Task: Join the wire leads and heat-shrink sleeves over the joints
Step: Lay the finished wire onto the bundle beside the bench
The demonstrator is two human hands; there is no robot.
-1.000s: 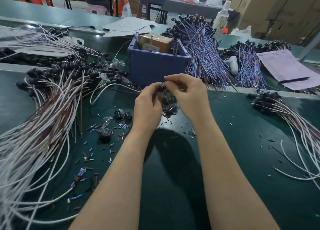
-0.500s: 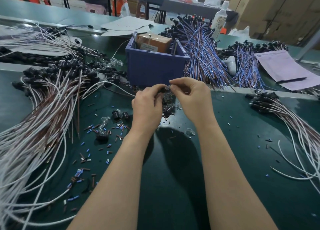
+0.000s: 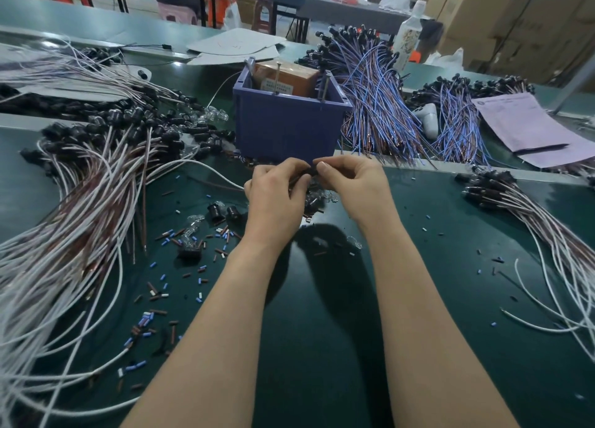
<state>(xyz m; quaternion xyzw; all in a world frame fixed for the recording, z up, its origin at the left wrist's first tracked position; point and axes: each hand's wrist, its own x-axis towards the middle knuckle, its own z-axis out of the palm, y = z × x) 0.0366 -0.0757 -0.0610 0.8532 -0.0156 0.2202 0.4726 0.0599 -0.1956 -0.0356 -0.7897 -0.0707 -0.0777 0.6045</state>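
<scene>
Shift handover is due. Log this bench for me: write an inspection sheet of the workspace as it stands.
Surface: dark green mat, littered on the left.
Job's things: small black part held between both hands; anything else in the hands is hidden.
Clutter: sleeve bits and black caps scattered left of the arms; blue bin behind the hands, holding a brown box.
Grippers: left hand and right hand both pinch the part.
Cables: white-brown bundle at left; second bundle at right; blue bundle beside the bin.
Surroundings: sheet with pen; bottle; cartons.
</scene>
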